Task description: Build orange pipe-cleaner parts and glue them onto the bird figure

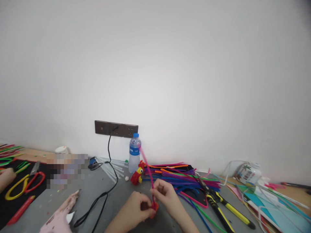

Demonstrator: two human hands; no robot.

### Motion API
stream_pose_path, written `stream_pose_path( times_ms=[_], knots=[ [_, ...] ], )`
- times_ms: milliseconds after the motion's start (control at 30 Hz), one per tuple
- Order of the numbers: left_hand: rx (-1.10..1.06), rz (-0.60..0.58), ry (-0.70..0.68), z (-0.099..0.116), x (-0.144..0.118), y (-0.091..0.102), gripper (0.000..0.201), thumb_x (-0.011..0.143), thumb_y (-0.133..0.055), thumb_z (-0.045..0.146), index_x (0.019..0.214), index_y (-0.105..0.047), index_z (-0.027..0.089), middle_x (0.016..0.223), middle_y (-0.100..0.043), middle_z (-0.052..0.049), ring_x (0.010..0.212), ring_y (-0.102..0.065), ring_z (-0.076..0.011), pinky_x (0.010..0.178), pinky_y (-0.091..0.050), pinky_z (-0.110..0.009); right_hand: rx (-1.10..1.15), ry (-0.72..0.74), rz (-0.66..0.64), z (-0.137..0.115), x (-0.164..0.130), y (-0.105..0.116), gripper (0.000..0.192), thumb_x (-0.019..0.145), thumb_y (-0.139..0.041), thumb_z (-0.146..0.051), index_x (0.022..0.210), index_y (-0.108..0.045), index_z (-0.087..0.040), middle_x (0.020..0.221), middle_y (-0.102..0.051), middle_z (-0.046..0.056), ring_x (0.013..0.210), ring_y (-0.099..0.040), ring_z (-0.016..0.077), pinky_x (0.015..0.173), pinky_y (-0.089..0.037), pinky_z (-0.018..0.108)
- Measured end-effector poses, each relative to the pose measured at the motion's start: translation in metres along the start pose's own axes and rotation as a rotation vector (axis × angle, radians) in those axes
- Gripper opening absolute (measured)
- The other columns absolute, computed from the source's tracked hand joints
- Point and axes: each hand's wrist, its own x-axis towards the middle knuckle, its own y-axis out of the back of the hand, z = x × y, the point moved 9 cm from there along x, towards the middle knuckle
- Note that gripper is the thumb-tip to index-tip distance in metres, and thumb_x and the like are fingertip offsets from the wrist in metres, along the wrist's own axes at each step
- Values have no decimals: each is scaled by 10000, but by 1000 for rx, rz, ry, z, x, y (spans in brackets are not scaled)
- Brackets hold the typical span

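Both of my hands meet low at the front edge of a smooth grey table point(102, 189). My left hand point(132, 210) is curled shut, its fingertips pinched on a small red fuzzy piece point(154, 208) — the bottom of a pink pipe cleaner point(148, 173). My right hand point(166, 194) is closed on the same stem just above, thumb and fingers pressed together around it. That thin, fuzzy stem rises from my grip and leans away to the left, its tip ending in front of a water bottle point(134, 152).

Just beyond my hands stands a small red and yellow figure point(137, 174) made of twisted fuzzy wire. To its right lies a loose heap of straight pipe cleaners point(181, 179) in purple, orange, green, blue and pink. Black and yellow pliers point(220, 207) lie near my right wrist. A pale pink glue gun point(59, 218) rests at the lower left, and a black cord point(103, 194) curves from a dark wall socket point(116, 128) down across the table. Scissors point(25, 183) with red and yellow loop handles lie on a black mat point(6, 210) at far left — beside them, the edge of another person's hand point(6, 178).
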Motion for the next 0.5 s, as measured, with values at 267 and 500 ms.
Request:
stream_pose_path(
  times_ms=[267,500],
  knots=[
    [-436,226,-6,-13,16,33,403,604,-786,487,786,-673,145,618,-594,23,472,-498,-94,376,-292,-170,203,47,229,6,3,34,424,687,-739,-560,736,-506,-210,576,-631,-9,542,-601,159,549,-469,259],
    [-784,286,127,-28,18,32,546,484,-848,554,816,-679,154,670,-672,-2,479,-569,-83,357,-309,-133,247,10,114,2,2,19,422,661,-788,-504,663,-497,-199,609,-622,-15,604,-618,154,562,-453,234]
  ],
)
